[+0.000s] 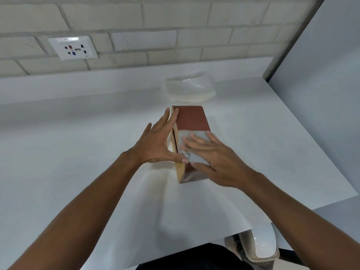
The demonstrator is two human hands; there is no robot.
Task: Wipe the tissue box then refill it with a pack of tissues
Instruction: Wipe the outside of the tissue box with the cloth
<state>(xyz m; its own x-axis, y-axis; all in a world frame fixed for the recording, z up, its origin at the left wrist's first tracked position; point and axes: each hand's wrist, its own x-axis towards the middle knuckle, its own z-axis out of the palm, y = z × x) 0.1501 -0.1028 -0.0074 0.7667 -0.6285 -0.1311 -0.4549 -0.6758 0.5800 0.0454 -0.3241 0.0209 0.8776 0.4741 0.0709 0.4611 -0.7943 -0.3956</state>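
A reddish-brown tissue box [191, 118] with pale wooden sides lies on the white table [78, 133], its slot side facing left. My left hand [157, 141] steadies the box's left side with straight fingers, thumb against the near edge. My right hand [212, 154] lies flat on a grey cloth [194, 136] and presses it onto the box's top near the front end. A pack of tissues [188, 88] in clear plastic wrap lies just behind the box, apart from it.
A brick wall with a power socket [73, 48] runs along the back. A grey partition [321, 75] stands on the right. The table's right edge slants close to the box. A white chair armrest [263, 244] sits below the near edge.
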